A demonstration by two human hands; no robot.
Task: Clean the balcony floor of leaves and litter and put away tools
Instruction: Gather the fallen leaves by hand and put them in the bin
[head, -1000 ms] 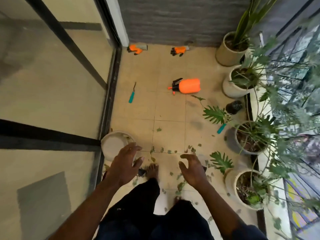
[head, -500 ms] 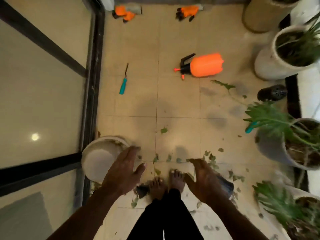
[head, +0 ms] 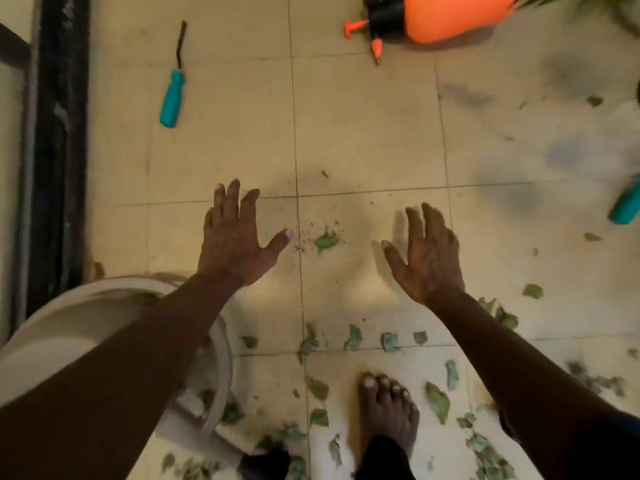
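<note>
Over the middle of the floor (head: 363, 126): left hand (head: 235, 244) and right hand (head: 429, 261), backs up, side by side and apart.
Left hand: fingers straight and spread, thumb stuck out to the side, holding nothing.
Right hand: fingers straight and slightly fanned, thumb out, holding nothing.
Contact with the tiles: cannot tell whether either palm touches down.
Single leaf (head: 325, 241): green, with crumbs around it, lying between the two thumbs and touching neither.
Leaves (head: 438, 401): many torn green pieces strewn along the floor's near edge, around a bare foot (head: 388, 407), and thicker toward the near right corner.
Bucket (head: 62, 327): white and round, at the near left corner just beside the dark door track (head: 59, 133), partly under the left forearm.
Teal-handled tool (head: 172, 98): lying flat toward the far left, dark metal shaft pointing away.
Pressure sprayer (head: 443, 15): orange, on its side at the far edge, black top and nozzle pointing left.
Second teal handle (head: 625, 206): at the right edge, cut off by the frame.
</note>
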